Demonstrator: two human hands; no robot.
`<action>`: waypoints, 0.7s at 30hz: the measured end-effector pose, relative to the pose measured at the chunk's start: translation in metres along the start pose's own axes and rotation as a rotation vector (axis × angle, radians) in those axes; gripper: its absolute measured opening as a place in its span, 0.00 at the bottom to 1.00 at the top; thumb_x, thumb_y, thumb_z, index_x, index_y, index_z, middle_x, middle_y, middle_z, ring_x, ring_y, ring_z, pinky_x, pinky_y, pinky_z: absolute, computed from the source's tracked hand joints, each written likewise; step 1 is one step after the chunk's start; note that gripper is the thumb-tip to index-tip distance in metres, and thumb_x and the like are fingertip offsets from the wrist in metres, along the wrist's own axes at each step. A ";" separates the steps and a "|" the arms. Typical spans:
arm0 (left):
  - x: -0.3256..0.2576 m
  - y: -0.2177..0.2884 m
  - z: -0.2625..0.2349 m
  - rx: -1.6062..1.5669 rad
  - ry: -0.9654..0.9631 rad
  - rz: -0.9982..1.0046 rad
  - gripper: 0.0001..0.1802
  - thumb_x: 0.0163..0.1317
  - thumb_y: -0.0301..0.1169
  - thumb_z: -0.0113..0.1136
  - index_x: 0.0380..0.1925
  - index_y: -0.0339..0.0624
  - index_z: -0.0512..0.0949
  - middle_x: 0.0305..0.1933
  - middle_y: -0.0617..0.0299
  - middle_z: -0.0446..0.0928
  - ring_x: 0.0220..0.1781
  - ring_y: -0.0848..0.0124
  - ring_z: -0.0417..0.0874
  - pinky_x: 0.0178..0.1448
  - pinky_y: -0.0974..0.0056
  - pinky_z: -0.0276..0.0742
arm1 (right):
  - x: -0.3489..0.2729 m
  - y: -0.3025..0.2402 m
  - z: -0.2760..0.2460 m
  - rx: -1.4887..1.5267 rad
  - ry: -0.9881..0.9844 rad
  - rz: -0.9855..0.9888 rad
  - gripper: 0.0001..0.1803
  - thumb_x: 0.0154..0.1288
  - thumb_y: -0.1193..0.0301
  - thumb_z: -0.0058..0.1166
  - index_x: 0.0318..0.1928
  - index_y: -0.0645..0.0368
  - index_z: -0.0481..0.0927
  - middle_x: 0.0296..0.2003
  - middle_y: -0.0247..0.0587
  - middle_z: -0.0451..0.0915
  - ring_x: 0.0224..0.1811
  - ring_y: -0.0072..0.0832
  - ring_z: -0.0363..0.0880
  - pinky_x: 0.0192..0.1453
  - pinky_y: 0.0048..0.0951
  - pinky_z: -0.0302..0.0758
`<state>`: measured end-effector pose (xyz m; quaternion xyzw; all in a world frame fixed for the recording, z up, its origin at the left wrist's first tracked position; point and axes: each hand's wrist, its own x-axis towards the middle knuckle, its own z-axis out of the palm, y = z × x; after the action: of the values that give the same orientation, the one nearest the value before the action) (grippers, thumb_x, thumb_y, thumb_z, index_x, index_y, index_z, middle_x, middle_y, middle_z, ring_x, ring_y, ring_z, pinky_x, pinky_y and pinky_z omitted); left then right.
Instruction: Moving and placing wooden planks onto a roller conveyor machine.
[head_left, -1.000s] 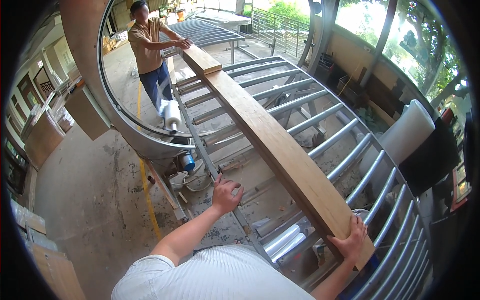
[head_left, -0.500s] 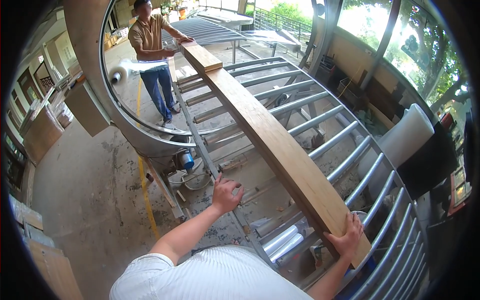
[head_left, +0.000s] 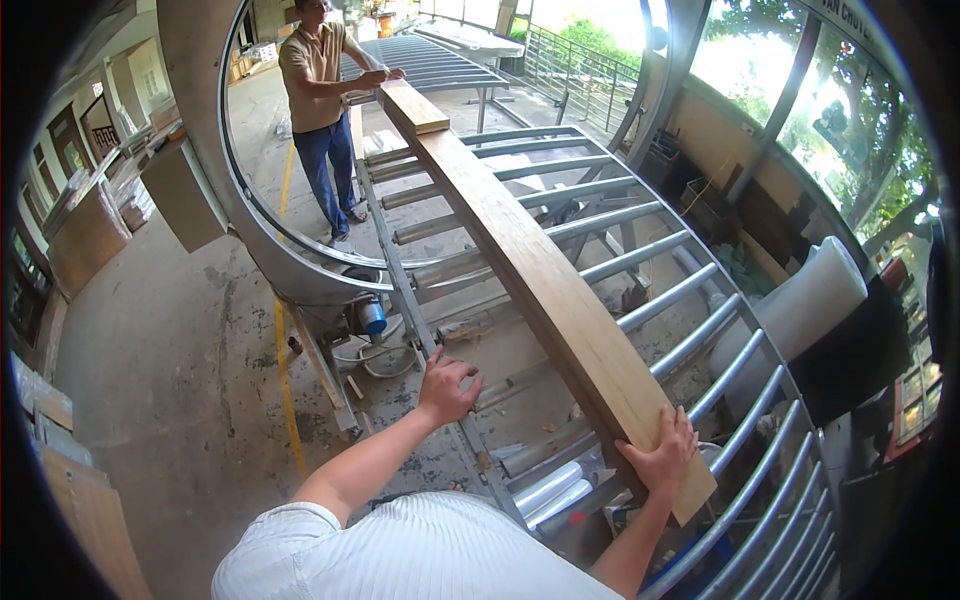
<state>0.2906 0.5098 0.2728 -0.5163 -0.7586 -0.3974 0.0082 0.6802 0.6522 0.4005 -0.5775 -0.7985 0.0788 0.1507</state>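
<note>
A long wooden board (head_left: 560, 290) lies lengthwise over the metal rollers, passing through a large ring (head_left: 262, 225). On its far end rests a shorter wooden piece (head_left: 415, 106). My right hand (head_left: 662, 452) grips the board's near end, fingers spread over the top and thumb at its left edge. Over the left side rail (head_left: 405, 290) of the roller conveyor is my left hand (head_left: 450, 388), fingers loosely bent and apart, holding nothing; whether it touches the rail I cannot tell. Beyond the ring a co-worker (head_left: 320, 90) has both hands at the board's far end.
Bare rollers (head_left: 690, 305) run along the board's right. Clear film rolls (head_left: 560, 490) lie below the near rollers. A blue motor (head_left: 370, 317) sits by the ring's base. A large white wrap roll (head_left: 825, 285) stands at right. A yellow line (head_left: 284, 370) crosses the floor at left.
The board's near end has shifted left with my right hand on it. The co-worker's hands have come together at the far end. A film roll seen at the ring's left has gone from there.
</note>
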 end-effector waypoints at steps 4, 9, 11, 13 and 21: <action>0.000 -0.001 0.001 -0.009 0.000 0.010 0.12 0.66 0.41 0.69 0.36 0.46 0.90 0.40 0.56 0.90 0.53 0.57 0.88 0.86 0.42 0.60 | 0.004 -0.002 0.005 -0.023 0.033 -0.021 0.62 0.39 0.43 0.83 0.75 0.57 0.76 0.79 0.59 0.68 0.83 0.53 0.62 0.90 0.55 0.50; 0.001 0.003 0.001 -0.014 -0.021 -0.007 0.13 0.66 0.41 0.68 0.36 0.44 0.90 0.41 0.56 0.91 0.56 0.56 0.88 0.87 0.42 0.58 | 0.005 0.002 0.006 -0.024 0.041 -0.018 0.62 0.39 0.43 0.83 0.76 0.57 0.76 0.79 0.58 0.68 0.84 0.52 0.62 0.90 0.57 0.49; 0.001 0.004 0.001 -0.009 -0.021 -0.001 0.12 0.66 0.41 0.69 0.36 0.45 0.90 0.41 0.56 0.90 0.55 0.57 0.88 0.86 0.42 0.59 | 0.004 0.004 0.005 -0.019 0.036 -0.013 0.62 0.39 0.43 0.83 0.76 0.56 0.76 0.79 0.58 0.68 0.84 0.52 0.62 0.90 0.57 0.48; 0.001 0.004 0.000 -0.005 -0.021 0.003 0.12 0.66 0.41 0.69 0.36 0.45 0.90 0.40 0.56 0.90 0.55 0.57 0.88 0.86 0.42 0.60 | 0.003 0.004 0.005 -0.015 0.030 -0.009 0.62 0.40 0.42 0.83 0.76 0.56 0.76 0.79 0.58 0.68 0.84 0.52 0.62 0.90 0.58 0.48; 0.002 0.001 0.002 0.003 -0.035 -0.006 0.11 0.66 0.41 0.68 0.37 0.46 0.90 0.41 0.57 0.90 0.54 0.58 0.88 0.87 0.42 0.59 | 0.004 0.004 0.007 -0.033 0.033 -0.014 0.63 0.40 0.42 0.83 0.77 0.55 0.75 0.80 0.58 0.67 0.84 0.52 0.61 0.90 0.58 0.48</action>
<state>0.2914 0.5123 0.2730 -0.5211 -0.7606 -0.3872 -0.0054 0.6803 0.6579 0.3935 -0.5756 -0.8011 0.0553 0.1548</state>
